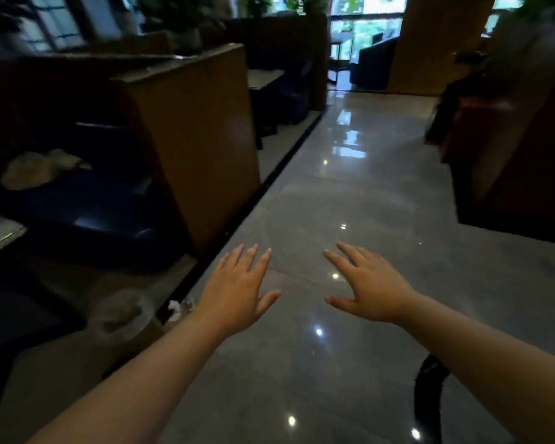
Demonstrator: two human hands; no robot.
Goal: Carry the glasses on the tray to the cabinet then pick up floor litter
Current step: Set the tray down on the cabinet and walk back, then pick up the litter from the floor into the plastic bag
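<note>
With no tray or glasses in sight, you hold your left hand and right hand empty, fingers spread, likely freed for the white litter by the booth.

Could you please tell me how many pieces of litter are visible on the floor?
1: white crumpled litter lies by the black floor strip, left of the left hand. More may be hidden in the dark booth area.
</note>
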